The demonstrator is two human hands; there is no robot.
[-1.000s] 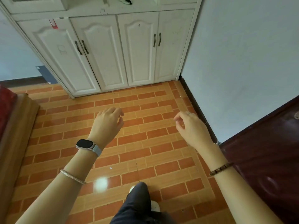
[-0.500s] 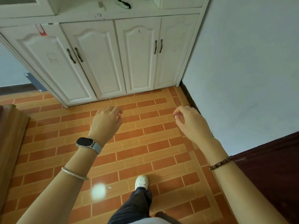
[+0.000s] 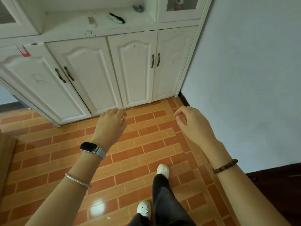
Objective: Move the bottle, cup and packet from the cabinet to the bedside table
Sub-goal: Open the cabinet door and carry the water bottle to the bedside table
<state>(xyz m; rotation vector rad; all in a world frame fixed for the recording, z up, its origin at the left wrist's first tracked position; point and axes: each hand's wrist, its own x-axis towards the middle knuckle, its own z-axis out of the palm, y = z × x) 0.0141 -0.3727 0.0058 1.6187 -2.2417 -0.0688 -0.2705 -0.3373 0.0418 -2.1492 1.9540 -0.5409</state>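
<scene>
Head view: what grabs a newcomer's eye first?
Two empty hands held out over the orange brick-pattern floor: left hand with a black watch on its wrist, right hand to its right. Behind them stands a white cabinet, lower doors shut, against the pale wall.

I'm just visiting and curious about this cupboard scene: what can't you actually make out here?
- Head view: what the four lower doors hold; all are shut.
- Things behind the glass door: cut off by the top edge, too small to name.
- Small bits on the open shelf: too small to identify.
- Bedside table: not recognisable in this view.
- Both the left hand and the right hand are empty.
</scene>
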